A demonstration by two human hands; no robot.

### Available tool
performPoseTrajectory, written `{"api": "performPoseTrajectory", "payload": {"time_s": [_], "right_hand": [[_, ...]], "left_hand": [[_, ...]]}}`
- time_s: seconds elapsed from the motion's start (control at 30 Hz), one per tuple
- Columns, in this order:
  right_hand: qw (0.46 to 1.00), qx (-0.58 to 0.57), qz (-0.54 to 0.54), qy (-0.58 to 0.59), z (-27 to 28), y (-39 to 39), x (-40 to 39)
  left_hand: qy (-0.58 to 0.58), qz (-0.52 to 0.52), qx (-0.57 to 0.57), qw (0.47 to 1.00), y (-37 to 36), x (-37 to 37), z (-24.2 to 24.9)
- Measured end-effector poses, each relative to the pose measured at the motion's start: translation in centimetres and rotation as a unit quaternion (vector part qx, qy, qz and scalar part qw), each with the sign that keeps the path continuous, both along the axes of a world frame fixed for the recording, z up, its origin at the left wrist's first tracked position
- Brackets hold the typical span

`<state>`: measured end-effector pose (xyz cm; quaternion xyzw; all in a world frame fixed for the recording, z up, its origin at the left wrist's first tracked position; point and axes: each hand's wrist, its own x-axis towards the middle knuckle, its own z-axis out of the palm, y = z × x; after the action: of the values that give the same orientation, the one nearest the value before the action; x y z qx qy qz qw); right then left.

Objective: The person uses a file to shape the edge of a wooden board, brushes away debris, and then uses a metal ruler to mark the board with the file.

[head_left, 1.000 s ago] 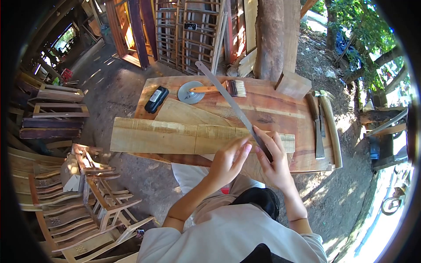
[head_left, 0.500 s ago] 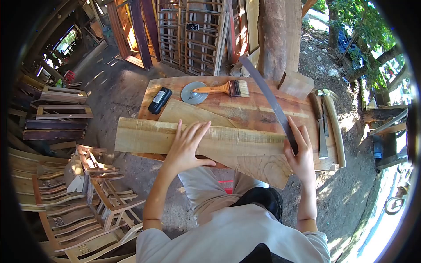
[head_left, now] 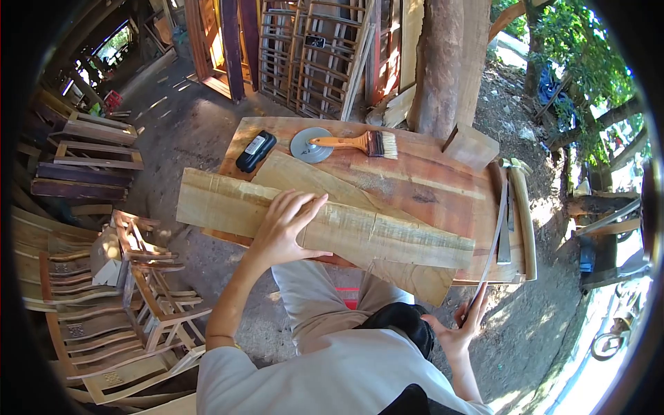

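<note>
Spanning pale, dark-streaked board (head_left: 387, 238), left hand (head_left: 285, 227) grips wide; right hand (head_left: 463, 332) holds thin metal strip (head_left: 494, 242).

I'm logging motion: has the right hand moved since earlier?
Yes, the right hand has moved down in view, past the near edge of the table.

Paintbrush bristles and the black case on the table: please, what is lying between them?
In the head view, a round grey disc lies between the black case and the bristles, with the orange handle of the paintbrush reaching over it.
</note>
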<state>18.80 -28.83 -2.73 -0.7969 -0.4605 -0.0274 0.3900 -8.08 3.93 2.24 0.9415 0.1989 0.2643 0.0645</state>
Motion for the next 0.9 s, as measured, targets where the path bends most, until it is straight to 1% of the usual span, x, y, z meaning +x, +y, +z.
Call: {"api": "performPoseTrajectory", "payload": {"time_s": [0.07,0.1,0.13,0.2,0.27,0.33,0.37,0.4,0.47,0.5,0.53,0.6,0.63,0.67,0.73,0.8,0.87,0.9], "right_hand": [[1.000,0.024,0.004,-0.013,-0.7,0.1,-0.2],[1.000,0.015,0.000,0.015,-0.5,0.3,-0.3],[1.000,0.015,0.002,0.015,-0.7,0.7,0.0],[0.998,0.057,-0.012,-0.016,-1.5,1.4,0.9],[0.999,0.049,-0.001,-0.010,-0.9,1.8,2.0],[0.985,0.067,0.023,-0.156,-0.1,3.0,3.3],[0.990,0.080,0.019,-0.112,-0.3,3.2,3.5],[0.990,0.080,0.021,-0.113,-0.5,3.3,4.0],[0.997,0.040,-0.029,0.052,-0.8,3.4,5.1],[0.996,0.038,-0.030,0.075,1.0,4.6,4.1],[0.996,0.037,-0.029,0.076,1.2,5.0,4.5],[0.999,0.008,0.025,0.036,1.4,5.5,6.0],[0.999,0.020,0.035,-0.006,1.2,6.2,6.8],[0.999,0.020,0.034,-0.006,1.9,6.9,7.0],[0.989,0.014,0.124,-0.086,3.7,8.2,7.5],[0.988,0.002,0.133,-0.080,4.1,9.6,7.1],[0.966,0.000,0.220,-0.132,5.1,11.2,5.9],[0.960,-0.015,0.242,-0.137,5.7,12.1,5.1]], "left_hand": [[-0.013,0.004,0.001,1.000,-0.3,-0.4,1.3],[-0.018,-0.003,-0.007,1.000,-0.4,-0.7,1.7],[-0.024,-0.009,-0.014,1.000,-0.5,-0.9,2.0],[-0.024,-0.017,-0.016,0.999,-0.7,-1.3,2.1],[-0.016,-0.035,-0.025,0.999,-1.0,-1.7,1.7],[-0.010,-0.042,-0.024,0.999,-1.4,-2.1,1.3],[-0.004,-0.050,-0.025,0.998,-1.5,-2.2,1.2],[-0.005,-0.048,-0.026,0.998,-1.7,-2.3,0.9],[0.019,-0.056,-0.036,0.998,-2.0,-2.4,0.5],[0.020,-0.054,-0.037,0.998,-2.1,-2.4,0.2],[0.027,-0.064,-0.041,0.997,-2.1,-2.4,0.0],[0.034,-0.075,-0.045,0.996,-2.1,-2.4,-0.1],[0.032,-0.074,-0.046,0.996,-2.0,-2.4,-0.2],[0.031,-0.074,-0.047,0.996,-2.1,-2.4,-0.2],[0.027,-0.076,-0.048,0.996,-2.1,-2.4,-0.1],[0.025,-0.076,-0.047,0.996,-2.1,-2.6,-0.2],[0.017,-0.087,-0.028,0.996,-2.3,-2.9,-0.4],[0.020,-0.090,-0.027,0.995,-2.5,-3.1,-0.3]]}}
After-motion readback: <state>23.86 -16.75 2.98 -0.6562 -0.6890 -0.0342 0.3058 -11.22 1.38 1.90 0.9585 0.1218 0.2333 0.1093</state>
